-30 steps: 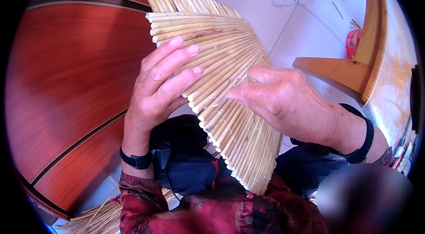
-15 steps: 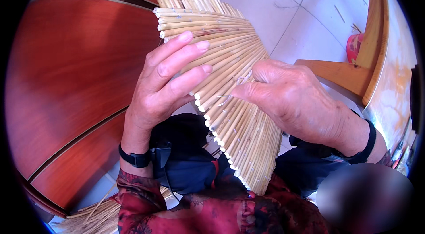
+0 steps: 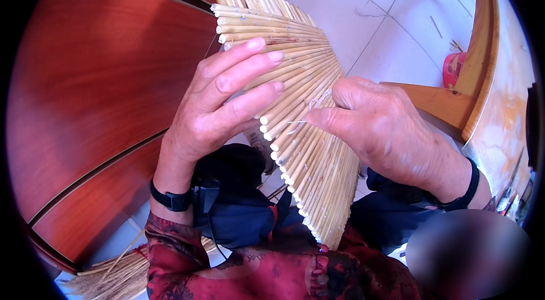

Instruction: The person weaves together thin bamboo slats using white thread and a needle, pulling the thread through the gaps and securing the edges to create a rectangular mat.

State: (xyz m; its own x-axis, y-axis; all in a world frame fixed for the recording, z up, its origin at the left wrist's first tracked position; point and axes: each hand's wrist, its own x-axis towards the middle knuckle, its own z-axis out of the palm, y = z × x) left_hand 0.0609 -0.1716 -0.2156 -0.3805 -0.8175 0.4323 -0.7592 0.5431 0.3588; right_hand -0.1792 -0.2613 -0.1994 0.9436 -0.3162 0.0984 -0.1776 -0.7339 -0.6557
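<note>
A mat of pale yellow stalks, laid side by side and fanned out, stands tilted between my hands. My left hand grips its left edge, with the fingers spread over the front; the thumb is hidden. At the middle of the mat my right hand is closed, thumb and forefinger pinching a thin needle that points left across the stalks. Whitish thread lies on the stalks beside the fingertips. The mat's upper part bends back behind its top edge.
Red wooden panels rise on the left. A wooden frame and a stained tabletop stand at right, near a red container. Loose bristly stalks lie at lower left. Stalk bits are scattered on the tiled floor.
The mat's top and my left hand have shifted slightly right. My right hand has moved a little right too, still pinching the needle at the mat.
</note>
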